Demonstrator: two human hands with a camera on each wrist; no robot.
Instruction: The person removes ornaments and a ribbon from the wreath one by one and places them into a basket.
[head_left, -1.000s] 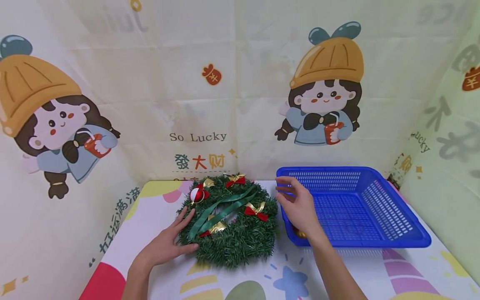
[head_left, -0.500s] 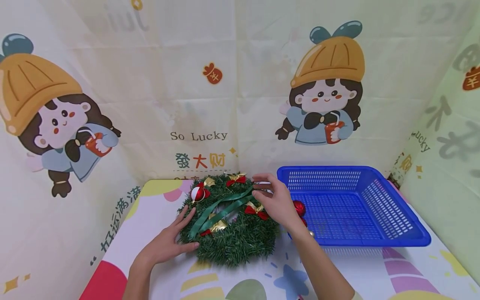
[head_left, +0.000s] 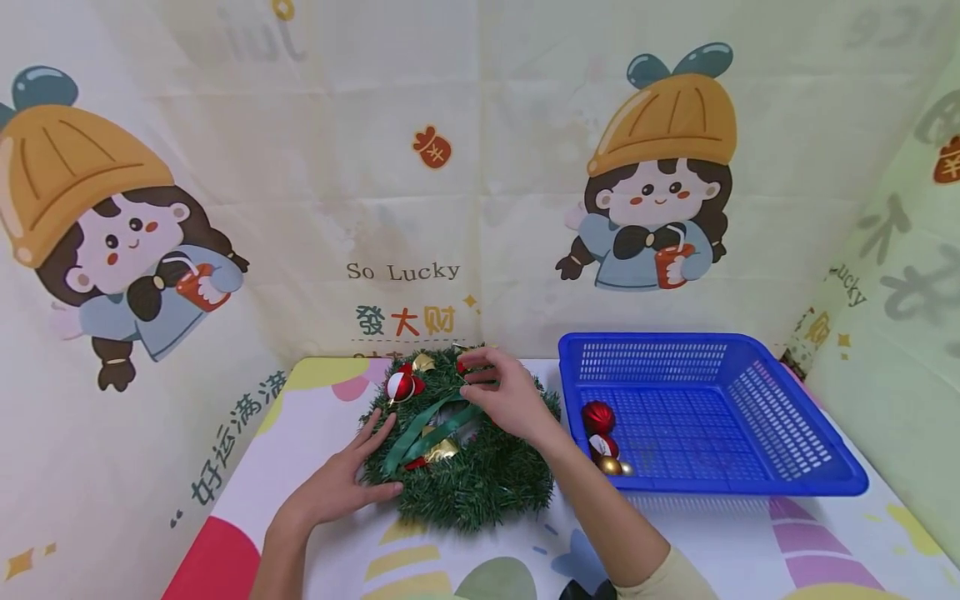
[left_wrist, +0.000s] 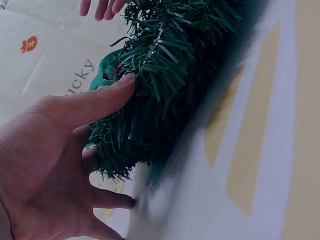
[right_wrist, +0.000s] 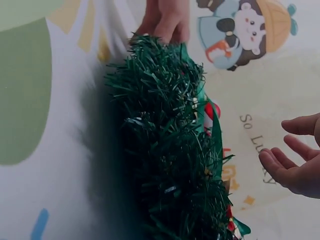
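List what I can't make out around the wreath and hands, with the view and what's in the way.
Head: the part of the wreath behind the right hand, covered by that hand.
Head: what the black shape is, cut off by the bottom edge.
Left wrist: all but the right hand's fingers, cut off by the top edge.
Right wrist: part of the left hand, cut off by the top edge.

Under the right hand point(head_left: 507, 398): a gap, then the bushy wreath point(head_left: 480, 492) in the way.
Between the hands: green ribbon point(head_left: 414, 432) in the way.
Left of the left hand point(head_left: 341, 475): room over the table point(head_left: 307, 417).
Right of the right hand: the side of the blue basket point(head_left: 735, 485), with balls point(head_left: 598, 417) just inside.
Above both hands: room to pass.
Past both hands: a cloth wall point(head_left: 517, 321).
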